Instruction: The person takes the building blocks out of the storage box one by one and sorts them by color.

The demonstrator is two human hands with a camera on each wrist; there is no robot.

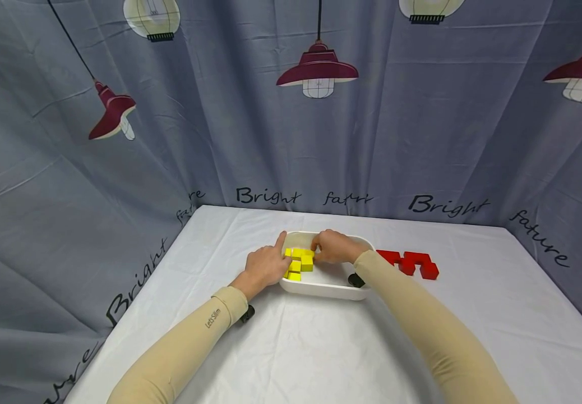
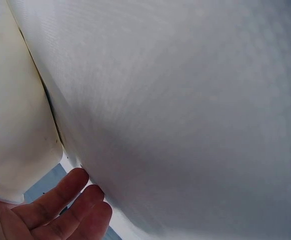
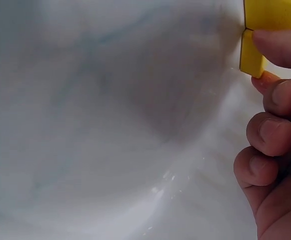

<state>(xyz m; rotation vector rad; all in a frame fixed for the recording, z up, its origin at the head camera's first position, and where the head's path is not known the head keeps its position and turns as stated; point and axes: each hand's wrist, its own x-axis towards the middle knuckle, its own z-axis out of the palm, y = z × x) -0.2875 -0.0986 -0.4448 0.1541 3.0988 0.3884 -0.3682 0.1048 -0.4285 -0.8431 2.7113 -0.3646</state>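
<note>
A white tray [image 1: 321,290] stands on the table with several yellow blocks [image 1: 295,266] grouped at its left end. My left hand [image 1: 266,264] holds the tray's left wall, index finger stretched along the rim and thumb over the inside. In the left wrist view its other fingers [image 2: 88,215] show beside the tray's outer wall. Inside the tray, my right hand [image 1: 335,247] pinches a yellow block [image 3: 252,55] between thumb and index finger, at the edge of the group. Its remaining fingers are curled in, holding nothing.
Several red blocks [image 1: 414,262] lie on the white-covered table [image 1: 321,348] just right of the tray. Behind the table hangs a grey curtain [image 1: 250,140] printed with lamps and lettering. A small black wrist camera [image 1: 355,280] shows under the right wrist.
</note>
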